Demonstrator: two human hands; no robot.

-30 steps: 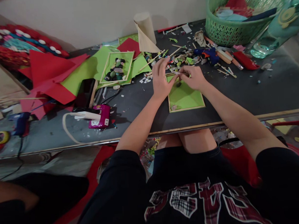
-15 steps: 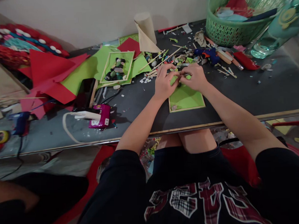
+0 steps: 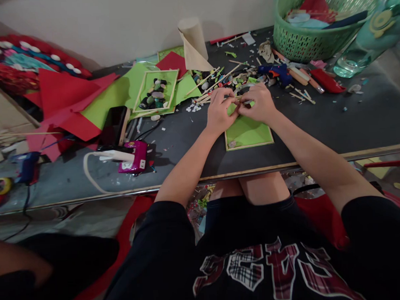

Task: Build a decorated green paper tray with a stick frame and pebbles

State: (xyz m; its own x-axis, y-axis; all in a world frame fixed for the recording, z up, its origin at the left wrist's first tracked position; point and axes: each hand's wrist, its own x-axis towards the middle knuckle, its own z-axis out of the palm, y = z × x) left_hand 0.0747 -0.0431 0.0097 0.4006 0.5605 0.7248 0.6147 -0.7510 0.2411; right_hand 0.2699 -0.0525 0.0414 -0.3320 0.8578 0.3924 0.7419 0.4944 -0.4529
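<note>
Dark table [image 3: 318, 125] lies before you; over the far part of the green card [image 3: 250, 132], your left hand [image 3: 220, 108] and right hand [image 3: 258, 102] meet fingertip to fingertip, whether pinching anything you cannot tell. Flat on the table, the card has a pebble [image 3: 232, 144] near its near-left corner. Your shirt [image 3: 243, 227] bears plaid lettering [image 3: 285, 270], not surely readable; far right, the bottle [image 3: 369, 38] wears a yellow round emblem [image 3: 382, 23].

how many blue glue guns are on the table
2: one glue gun lies on the far left, by the red paper; the other glue gun lies farther back, beyond the right hand, near the green basket. More could be hidden under the paper.
</note>
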